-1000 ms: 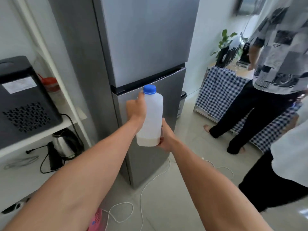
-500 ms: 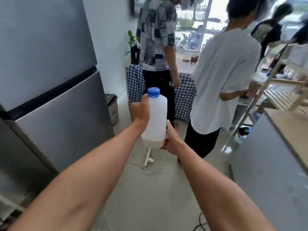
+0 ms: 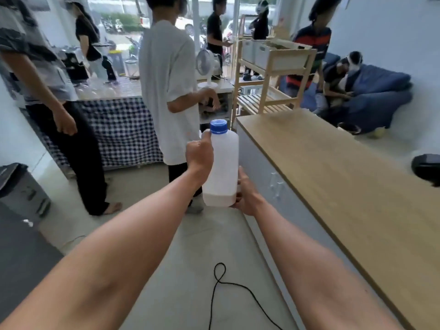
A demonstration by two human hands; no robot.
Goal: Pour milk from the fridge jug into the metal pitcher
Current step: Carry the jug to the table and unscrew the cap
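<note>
Translucent white plastic jug with blue cap stood upright in mid-air, near wooden worktop's left edge. Left hand gripped its side; right hand cupped base. Little milk inside. Metal pitcher unseen. Advice: carry level, keep cap on until pitcher reached.

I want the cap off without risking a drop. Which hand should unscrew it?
Probably the left hand: it grips the jug high on its side, thumb almost at the blue cap. The right hand cups the base, so it can bear the weight.
</note>
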